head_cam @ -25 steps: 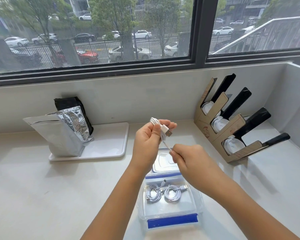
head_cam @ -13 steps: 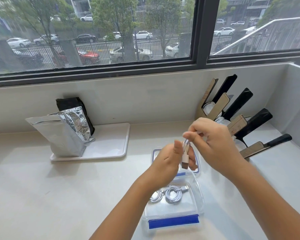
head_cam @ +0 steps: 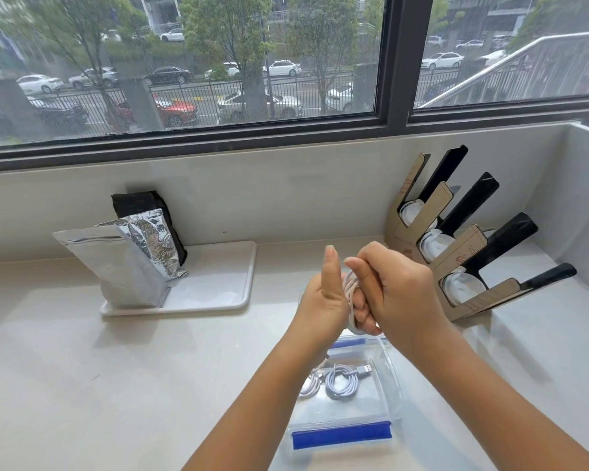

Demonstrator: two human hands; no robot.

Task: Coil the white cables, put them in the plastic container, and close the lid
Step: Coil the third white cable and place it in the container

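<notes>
The white cable [head_cam: 350,300] is bunched in loops between my two hands, held up above the far end of the plastic container [head_cam: 393,379]. My left hand [head_cam: 323,304] has the loops running across its palm side, thumb sticking straight up, and its fingers [head_cam: 363,309] curl around the bundle from behind. My right hand [head_cam: 403,290] is clenched over the same bundle from the right, its fingers [head_cam: 361,271] folded down onto the cable, so both hands are grasping it and pressing against each other.

Below my wrists the clear container sits open on the tabletop [head_cam: 133,368], a blue strip [head_cam: 340,435] along its near edge. Inside lie two coiled cables side by side: one [head_cam: 342,380] in plain sight with its plug pointing right, the other [head_cam: 309,385] partly hidden behind my left forearm. Another blue band [head_cam: 349,342] shows just past the container, under my hands; most of what it belongs to is covered.

To the left, well apart, a white tray [head_cam: 218,283] carries a silver foil bag [head_cam: 126,266] leaning in front of a black bag [head_cam: 140,203]. On the right a cardboard rack [head_cam: 463,253] with black slats holds white lids. Behind it all runs a window [head_cam: 218,62] looking onto a street.
</notes>
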